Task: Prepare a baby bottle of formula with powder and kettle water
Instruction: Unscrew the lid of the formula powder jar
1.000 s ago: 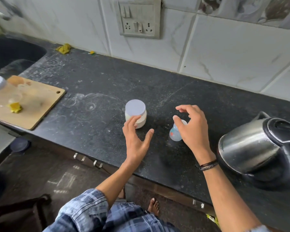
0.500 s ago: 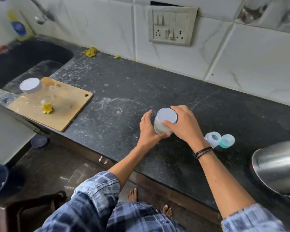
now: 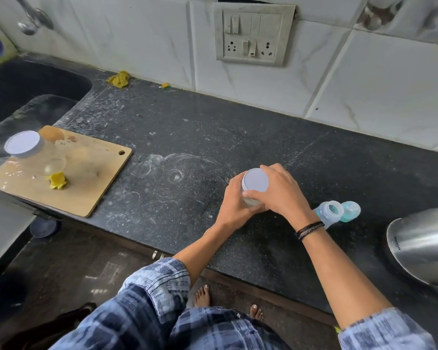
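Two white-lidded jars: one (image 3: 255, 184) held on the tabletop (image 3: 187, 137), one (image 3: 23, 144) on the single cutting board (image 3: 86, 183). One baby bottle (image 3: 329, 212), one teal cap (image 3: 350, 211), one steel kettle (image 3: 422, 246). Two hands, left (image 3: 234, 205) and right (image 3: 281, 193).

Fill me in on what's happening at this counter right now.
A person stands at a dark counter with both hands around a small white-lidded jar: the left hand grips its body, the right hand wraps the lid end. The lid is on. Beside the right wrist, an open baby bottle and its teal cap lie on the counter. A steel kettle sits at the right edge.
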